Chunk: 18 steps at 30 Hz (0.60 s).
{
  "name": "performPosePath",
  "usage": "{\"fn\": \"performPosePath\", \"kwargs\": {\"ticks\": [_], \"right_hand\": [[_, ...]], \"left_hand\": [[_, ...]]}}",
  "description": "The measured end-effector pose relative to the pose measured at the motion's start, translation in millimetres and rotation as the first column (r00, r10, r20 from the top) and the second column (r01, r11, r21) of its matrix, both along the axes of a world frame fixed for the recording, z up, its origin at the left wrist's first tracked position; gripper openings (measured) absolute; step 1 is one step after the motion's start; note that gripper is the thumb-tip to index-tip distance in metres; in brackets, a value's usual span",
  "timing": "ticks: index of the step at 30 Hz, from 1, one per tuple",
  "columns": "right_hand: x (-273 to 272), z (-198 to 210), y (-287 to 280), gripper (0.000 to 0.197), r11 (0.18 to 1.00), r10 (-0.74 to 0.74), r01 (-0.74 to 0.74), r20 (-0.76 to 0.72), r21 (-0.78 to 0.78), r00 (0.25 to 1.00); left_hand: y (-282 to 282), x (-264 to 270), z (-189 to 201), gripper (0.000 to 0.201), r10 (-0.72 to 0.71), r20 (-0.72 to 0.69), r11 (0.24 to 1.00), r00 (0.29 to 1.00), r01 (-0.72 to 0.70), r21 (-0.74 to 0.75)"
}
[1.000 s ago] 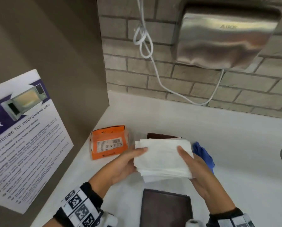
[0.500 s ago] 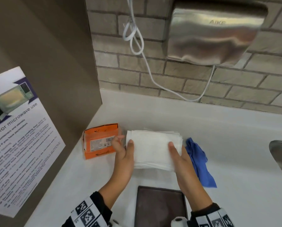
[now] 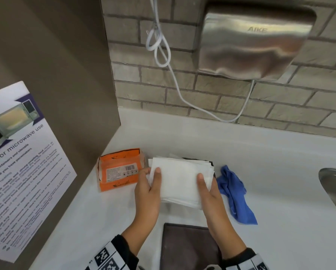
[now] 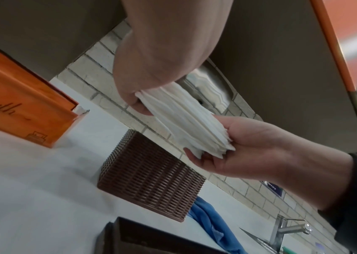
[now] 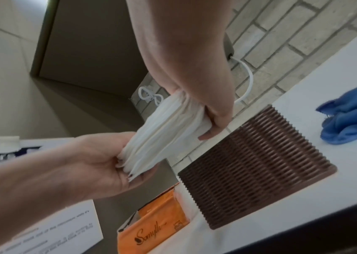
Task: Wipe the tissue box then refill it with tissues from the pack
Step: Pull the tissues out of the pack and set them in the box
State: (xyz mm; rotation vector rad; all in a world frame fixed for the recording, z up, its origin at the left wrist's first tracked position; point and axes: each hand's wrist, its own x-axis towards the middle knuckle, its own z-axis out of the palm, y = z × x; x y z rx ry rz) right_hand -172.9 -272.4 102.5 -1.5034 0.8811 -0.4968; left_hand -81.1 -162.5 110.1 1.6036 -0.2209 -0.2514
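Observation:
A thick stack of white tissues [image 3: 179, 180] is held between both hands, just above the brown woven tissue box [image 4: 149, 177]. In the head view only a dark back edge of the tissue box [image 3: 197, 159] shows behind the stack. My left hand [image 3: 153, 178] grips the stack's left end, thumb on top. My right hand [image 3: 206, 184] grips the right end the same way. In the right wrist view the stack [image 5: 164, 134] hangs clear of the box [image 5: 253, 163]. The orange tissue pack [image 3: 117, 169] lies opened to the left.
A blue cloth [image 3: 233, 191] lies crumpled right of the box. A dark brown flat lid [image 3: 188, 248] sits on the white counter [image 3: 280, 201] near me. A steel sink [image 3: 335, 188] is at the right edge. A hand dryer [image 3: 251, 43] and its white cable [image 3: 175, 75] hang on the brick wall.
Both hands carried the tissue stack away from me and lower, so it now covers the brown box. The grip on both ends is unchanged.

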Motion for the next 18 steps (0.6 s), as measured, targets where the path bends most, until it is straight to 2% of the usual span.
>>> {"fn": "performPosePath", "kwargs": {"ticks": [2, 6, 7, 9, 11, 12, 14, 18], "right_hand": [[1, 0, -1, 0.073, 1.000, 0.000, -0.001, -0.084, -0.017, 0.996], [-2, -3, 0, 0.038, 0.994, 0.092, -0.079, -0.195, 0.074, 0.976], [-4, -5, -1, 0.035, 0.990, 0.108, -0.086, -0.211, 0.109, 0.971], [-7, -8, -5, 0.039, 0.983, 0.120, -0.082, -0.237, 0.161, 0.964], [-8, -6, -11, 0.052, 0.982, 0.133, -0.087, -0.290, 0.167, 0.948], [-8, -4, -15, 0.055, 0.984, 0.140, -0.099, -0.297, 0.148, 0.945], [-7, 8, -23, 0.050, 0.989, 0.128, -0.103, -0.265, 0.108, 0.956], [0, 42, -45, 0.033, 0.996, 0.036, -0.058, -0.289, -0.069, 0.957]], "left_hand": [[1, 0, -2, 0.015, -0.005, 0.017, 1.000, 1.000, 0.004, 0.027], [7, 7, -8, 0.019, -0.013, -0.018, 0.994, 1.000, 0.015, 0.106], [10, 7, -8, 0.023, -0.040, -0.034, 0.990, 0.999, 0.044, 0.135], [14, 7, -7, 0.033, -0.139, -0.078, 0.967, 0.987, 0.153, 0.206], [17, 7, -2, 0.027, -0.237, -0.125, 0.927, 0.963, 0.263, 0.269], [17, 7, 2, 0.020, -0.276, -0.128, 0.908, 0.953, 0.302, 0.290], [13, 10, 13, 0.012, -0.332, -0.097, 0.885, 0.938, 0.345, 0.314], [-17, 23, 33, 0.025, -0.417, 0.015, 0.852, 0.909, 0.385, 0.354]]}}
